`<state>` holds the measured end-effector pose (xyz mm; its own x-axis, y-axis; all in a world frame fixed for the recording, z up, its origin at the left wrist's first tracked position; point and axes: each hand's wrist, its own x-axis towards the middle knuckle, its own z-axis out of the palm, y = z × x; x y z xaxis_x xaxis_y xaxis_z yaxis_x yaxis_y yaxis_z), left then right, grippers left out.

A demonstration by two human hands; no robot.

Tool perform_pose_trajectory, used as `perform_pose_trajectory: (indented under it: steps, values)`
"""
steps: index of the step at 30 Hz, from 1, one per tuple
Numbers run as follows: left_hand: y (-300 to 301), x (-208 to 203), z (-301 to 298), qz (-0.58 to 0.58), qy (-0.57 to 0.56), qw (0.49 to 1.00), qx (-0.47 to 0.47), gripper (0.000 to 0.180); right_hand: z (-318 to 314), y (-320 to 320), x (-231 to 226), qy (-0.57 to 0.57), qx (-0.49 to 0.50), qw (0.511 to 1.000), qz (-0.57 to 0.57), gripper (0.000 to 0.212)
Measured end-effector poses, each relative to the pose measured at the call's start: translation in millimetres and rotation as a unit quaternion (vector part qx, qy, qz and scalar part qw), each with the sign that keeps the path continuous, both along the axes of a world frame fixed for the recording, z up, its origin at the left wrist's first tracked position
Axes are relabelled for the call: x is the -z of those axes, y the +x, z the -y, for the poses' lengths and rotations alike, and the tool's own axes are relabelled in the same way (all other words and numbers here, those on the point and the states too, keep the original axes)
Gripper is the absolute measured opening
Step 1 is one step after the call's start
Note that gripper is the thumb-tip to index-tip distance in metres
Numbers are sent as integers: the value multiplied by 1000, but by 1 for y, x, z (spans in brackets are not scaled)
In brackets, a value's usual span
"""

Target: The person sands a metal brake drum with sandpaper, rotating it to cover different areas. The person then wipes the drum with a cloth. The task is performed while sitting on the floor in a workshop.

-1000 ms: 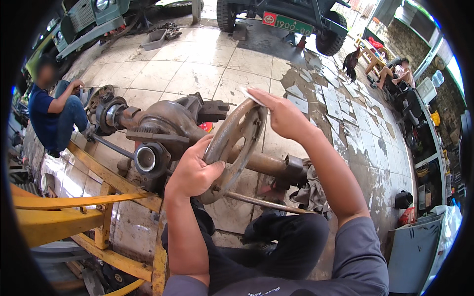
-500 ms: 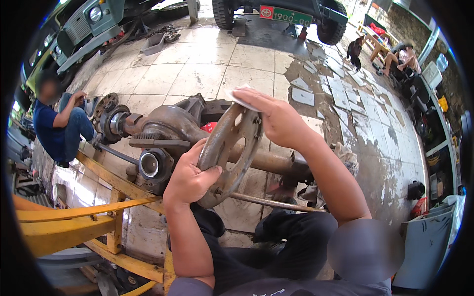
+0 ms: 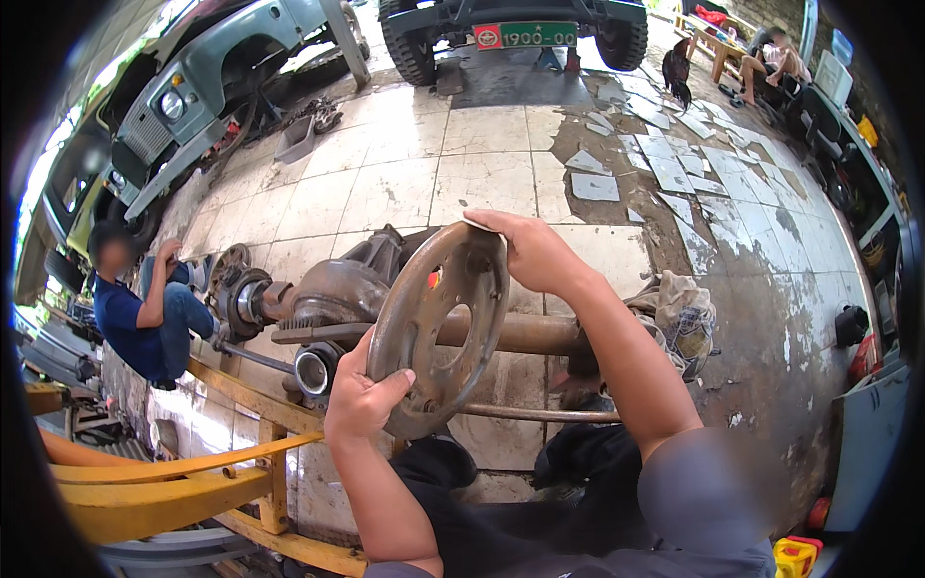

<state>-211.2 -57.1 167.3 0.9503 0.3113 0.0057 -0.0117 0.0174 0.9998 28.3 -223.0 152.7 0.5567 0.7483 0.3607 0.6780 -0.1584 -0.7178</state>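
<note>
A round brown metal brake backing plate [image 3: 403, 313], with a large centre opening and smaller holes, is held tilted on edge in front of me. My left hand [image 3: 364, 403] grips its lower left rim, thumb on the near face and fingers mostly hidden behind. At the top of the rim, my right hand [image 3: 541, 252] presses a thin white folded sheet [image 3: 472, 223], mostly hidden under the fingers; I cannot tell whether it is cloth or abrasive paper. Behind the plate lies a vehicle axle housing [image 3: 337, 287] with its long tube [image 3: 540, 333].
A yellow metal frame [image 3: 164, 511] stands at my left. Beyond it crouches a person in blue [image 3: 145, 308]. A thin rod [image 3: 549, 415] runs below the axle tube, and pale rags [image 3: 679, 313] lie at its right end. Broken tiles [image 3: 594, 186] and parked vehicles [image 3: 173, 111] are farther off.
The plate has turned to show more of its face. My right hand and the white sheet are lower in view, still on the upper rim; the left hand keeps its grip. The whole view has shifted.
</note>
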Motion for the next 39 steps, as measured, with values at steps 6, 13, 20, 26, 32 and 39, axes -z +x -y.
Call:
perform_pose_trajectory:
  steps: [6, 13, 20, 26, 32, 39]
  values:
    - [1, 4, -1, -11, -16, 1000, -20, 52, 1, -3, 21, 89, 7, 995, 36, 73]
    - [0, 1, 1, -8, -12, 998, -53, 46, -1, -1, 14, 73, -14, 997, -11, 69]
    - [-2, 7, -5, -2, -13, 999, -41, 47, 1, 20, 29, -18, 3, 993, -118, 68]
    - [0, 5, -7, -9, -3, 999, -45, 45, 3, 32, 64, 20, 5, 993, -113, 70]
    - [-2, 3, -4, 1, -5, 1000, -24, 45, -2, 21, 42, 14, 9, 989, -150, 69]
    - [2, 2, -1, 0, -23, 999, -27, 46, 2, 8, 27, 19, 20, 999, -32, 74]
